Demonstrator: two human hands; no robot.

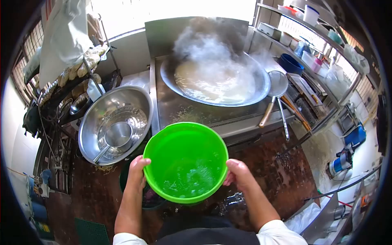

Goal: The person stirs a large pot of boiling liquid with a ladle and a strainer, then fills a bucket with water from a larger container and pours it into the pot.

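A bright green tub (185,157) with some clear liquid in the bottom is held up in front of my body. My left hand (138,169) grips its rim on the left side, thumb on top. On the right side my right hand (238,173) grips the rim the same way. The fingers under the rim are partly hidden. Beyond the tub, a large wok (261,87) full of pale, steaming liquid sits in a metal stove (183,116). Steam hides part of its far edge.
A big steel basin (87,130) holding a handled pot (118,134) stands at the left. Strainers (278,83) lie right of the wok, beside a dark blue bucket (290,63) and metal shelves (302,18). The brick floor (281,163) looks wet.
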